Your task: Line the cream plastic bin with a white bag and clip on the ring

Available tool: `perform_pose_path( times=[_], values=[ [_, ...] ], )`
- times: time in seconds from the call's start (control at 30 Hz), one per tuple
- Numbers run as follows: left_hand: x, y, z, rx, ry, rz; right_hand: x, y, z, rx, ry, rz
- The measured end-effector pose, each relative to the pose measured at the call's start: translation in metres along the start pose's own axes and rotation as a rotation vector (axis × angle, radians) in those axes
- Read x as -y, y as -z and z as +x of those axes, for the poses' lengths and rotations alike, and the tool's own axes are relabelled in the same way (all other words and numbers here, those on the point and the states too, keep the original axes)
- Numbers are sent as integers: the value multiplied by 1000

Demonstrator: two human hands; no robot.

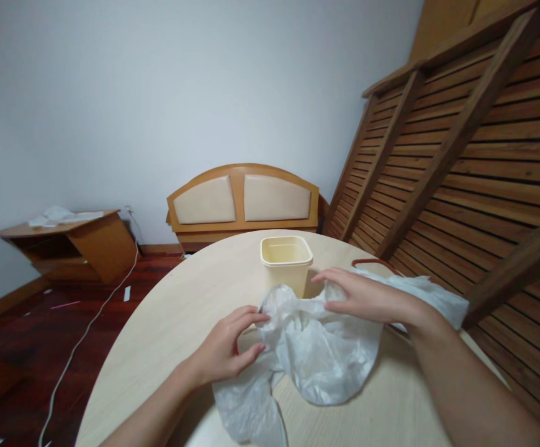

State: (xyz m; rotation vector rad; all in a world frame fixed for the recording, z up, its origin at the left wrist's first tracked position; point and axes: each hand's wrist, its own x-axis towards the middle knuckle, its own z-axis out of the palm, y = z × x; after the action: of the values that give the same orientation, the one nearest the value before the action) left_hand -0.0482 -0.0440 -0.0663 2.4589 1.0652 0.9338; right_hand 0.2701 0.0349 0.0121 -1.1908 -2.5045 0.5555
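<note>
On the near half of the round, pale wooden desk [172, 323] we have a thin plastic bag [321, 354] lying crumpled between our hands. It is whitish and half see-through, full of creases, with one loose end trailing toward the near edge and another bunched off to the right. Our left hand [223, 351] curls its fingers [251, 318] around the bag's left edge, grasping the film between thumb and fingertips. Our right hand [367, 298] lies on top of the bag with its fingers [330, 277] stretched out; we cannot tell whether they pinch it. Just beyond the bag stands a cream plastic tub [286, 261], upright and open.
</note>
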Motion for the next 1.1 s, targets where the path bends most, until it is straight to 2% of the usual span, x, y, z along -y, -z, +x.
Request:
perform_pose_path(
  times=[0.07, 0.13, 0.2, 0.3, 0.4, 0.53, 0.7, 0.77, 0.87, 0.97, 1.03, 1.1],
  values=[
    [-5, 0, 1, 30, -19, 10, 11, -1, -4, 53, 1, -89],
    [-8, -1, 2, 40, -39, 25, 24, -5, -6, 25, 21, -147],
    [-10, -3, 3, 70, -70, 49, 38, -12, -5, 9, 109, -122],
    [-12, -6, 4, 130, -125, 68, 56, -28, -2, 52, 255, -35],
    [-13, -5, 3, 159, -118, 33, 64, -40, 1, 95, 289, -42],
    [-11, 3, -1, 181, 19, 2, 57, -36, 4, 135, 198, -87],
    [-8, 9, -2, 370, 191, 54, 40, -15, 2, 77, 62, -143],
    [-6, 6, -2, 398, 226, 79, 34, -10, -1, 62, -36, -230],
    [0, 3, -1, 394, 247, 144, 26, -6, -8, 42, -211, -365],
    [8, 6, 0, 359, 288, 258, 17, -2, -12, 14, -312, -451],
    [12, 11, 1, 318, 316, 322, 14, -1, -11, -5, -311, -484],
    [12, 16, 1, 256, 301, 359, 18, -1, -8, -34, -242, -491]
  ],
)
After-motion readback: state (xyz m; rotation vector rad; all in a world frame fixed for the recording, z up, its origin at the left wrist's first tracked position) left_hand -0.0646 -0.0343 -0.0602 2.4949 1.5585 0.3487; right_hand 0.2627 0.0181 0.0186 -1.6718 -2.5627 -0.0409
